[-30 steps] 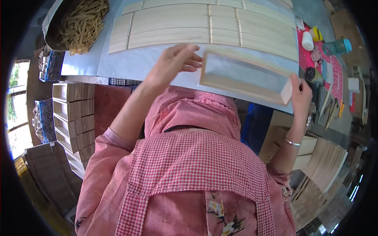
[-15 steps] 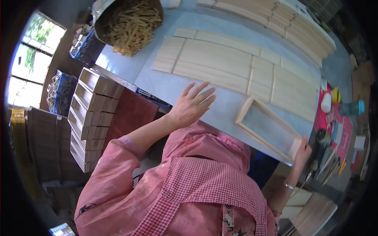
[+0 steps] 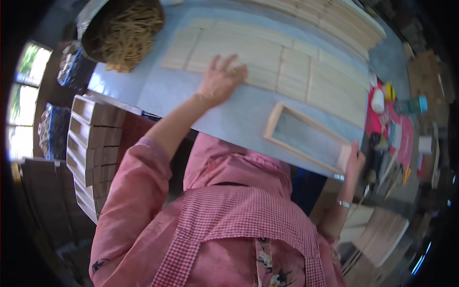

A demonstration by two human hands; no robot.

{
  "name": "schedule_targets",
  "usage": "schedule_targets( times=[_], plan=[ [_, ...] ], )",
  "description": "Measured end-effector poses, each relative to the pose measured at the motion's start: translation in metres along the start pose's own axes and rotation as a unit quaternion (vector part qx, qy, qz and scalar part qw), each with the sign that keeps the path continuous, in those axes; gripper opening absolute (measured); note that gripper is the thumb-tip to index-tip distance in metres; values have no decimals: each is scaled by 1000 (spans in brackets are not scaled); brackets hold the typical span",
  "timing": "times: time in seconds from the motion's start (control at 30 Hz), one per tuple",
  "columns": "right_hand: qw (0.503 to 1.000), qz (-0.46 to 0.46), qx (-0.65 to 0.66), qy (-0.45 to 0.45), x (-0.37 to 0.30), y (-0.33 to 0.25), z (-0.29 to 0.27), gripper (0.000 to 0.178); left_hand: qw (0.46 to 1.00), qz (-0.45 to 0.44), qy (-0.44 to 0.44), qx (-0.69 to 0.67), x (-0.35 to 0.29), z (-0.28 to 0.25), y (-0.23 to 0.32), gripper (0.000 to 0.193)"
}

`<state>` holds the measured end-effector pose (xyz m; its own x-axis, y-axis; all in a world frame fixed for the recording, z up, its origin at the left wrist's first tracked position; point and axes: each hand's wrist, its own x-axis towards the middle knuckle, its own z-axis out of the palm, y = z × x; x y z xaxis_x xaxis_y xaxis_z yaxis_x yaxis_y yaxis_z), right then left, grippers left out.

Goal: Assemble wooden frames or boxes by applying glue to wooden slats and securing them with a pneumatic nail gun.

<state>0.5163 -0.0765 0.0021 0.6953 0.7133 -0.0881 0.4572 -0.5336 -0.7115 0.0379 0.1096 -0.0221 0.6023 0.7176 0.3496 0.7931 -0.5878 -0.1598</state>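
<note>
Frame (image 3: 273,122): right of centre, at the lower edge of the table (image 3: 224,117); long axis upper left to lower right. Right hand (image 3: 354,160), nearer: gripping its lower-right end. Left hand (image 3: 222,82): fingers loosely spread, apparently empty, over the boards (image 3: 253,51); contact unclear.

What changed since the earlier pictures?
The left hand moved forward and left, away from the left end of the wooden frame, and is now over the panels; blur hides whether it touches them. No clear new hold or release. Unchanged: the right hand holds the frame's right end; the panels' layout.
</note>
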Motion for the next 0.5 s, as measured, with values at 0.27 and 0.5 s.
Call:
schedule_targets(
  times=[0.27,0.5],
  plan=[
    [998,-23,64,5,-49,-3,-22,48,905,-180,-40,-384,-3,-40,49,51],
    [967,-38,221,-120,-104,10,-36,37,622,-256,-185,-716,-23,-79,117,53]
  ],
)
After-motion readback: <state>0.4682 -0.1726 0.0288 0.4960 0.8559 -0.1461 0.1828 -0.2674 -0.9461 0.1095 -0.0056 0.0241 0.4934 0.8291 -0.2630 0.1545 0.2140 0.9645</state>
